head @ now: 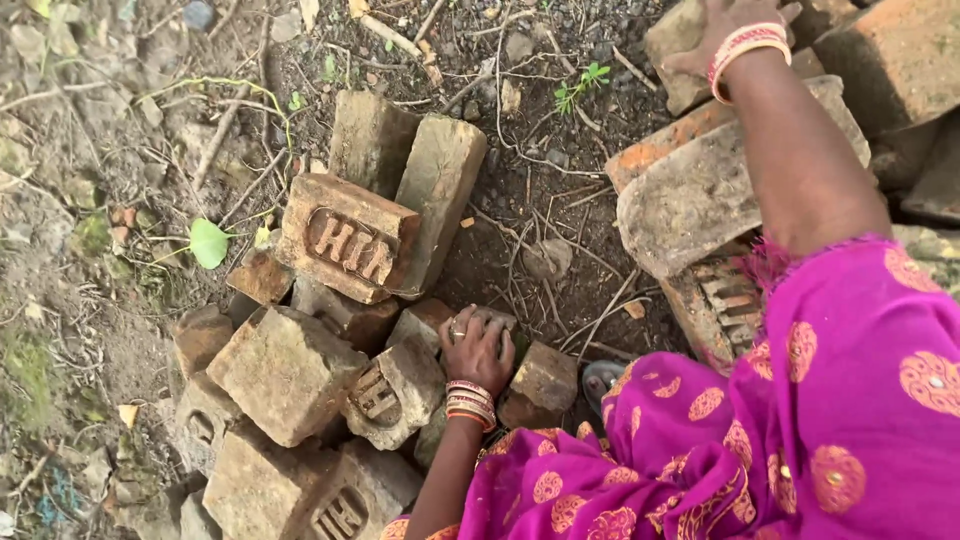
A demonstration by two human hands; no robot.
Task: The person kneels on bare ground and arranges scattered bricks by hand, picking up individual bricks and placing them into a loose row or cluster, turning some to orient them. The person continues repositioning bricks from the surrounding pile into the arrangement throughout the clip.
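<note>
1. Ground was bare dirt [540,190] with twigs, old bricks scattered around.
2. Your left hand [475,345] lay fingers-down, closed over a small brick piece [492,322] in the near brick heap [290,375].
3. Further out, your right hand [725,35] pressed on a brick [675,40] atop the right-side stack [700,190]; grip unclear.

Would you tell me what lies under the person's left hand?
The left hand rests on a small brick piece in the brick pile; the palm hides most of it.
</note>
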